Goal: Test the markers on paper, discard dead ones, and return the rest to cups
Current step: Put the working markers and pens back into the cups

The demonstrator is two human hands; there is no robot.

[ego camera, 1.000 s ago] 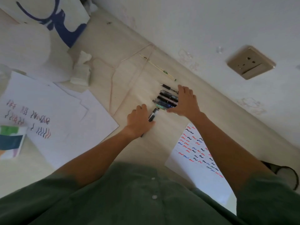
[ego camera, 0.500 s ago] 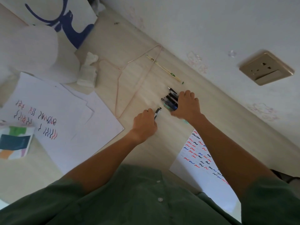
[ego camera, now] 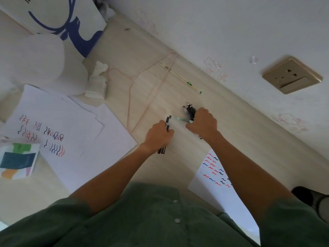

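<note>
Surface [ego camera: 178, 166] carries test sheets both sides: big scribbled paper [ego camera: 74, 139] left, smaller squiggle sheet [ego camera: 211, 179] under my right forearm. Pink wire hanger [ego camera: 142, 90] lies just beyond my hands, not blocking. My right hand [ego camera: 203, 123] has its fingers curled round the marker bundle [ego camera: 190, 110], tips pointing away from me. My left hand [ego camera: 157, 136] grips two black markers [ego camera: 167, 123], long axis likewise. No cup clearly visible.
</note>
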